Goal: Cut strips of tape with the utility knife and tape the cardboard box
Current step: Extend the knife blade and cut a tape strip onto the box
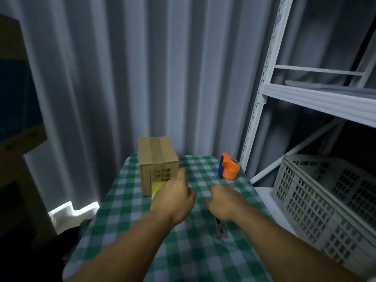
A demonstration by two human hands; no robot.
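A small brown cardboard box (157, 159) stands at the far left of the table, with a tape strip along its top. A yellow object (157, 188) leans at its near face, half hidden by my left hand (175, 198), which hovers just right of it with fingers apart and nothing in them. An orange and blue tape dispenser (228, 167) sits at the far right. My right hand (223, 202) is blurred over the table's middle, fingers loosely curled. A dark, narrow tool (221, 228), possibly the utility knife, shows just below that hand's wrist; whether it is gripped is unclear.
The table wears a green and white checked cloth (183, 251). A white metal shelf rack (262, 94) stands close on the right, with a grey slotted plastic crate (325, 196) beside the table. Corrugated grey wall behind; wooden shelving (18, 139) at the left.
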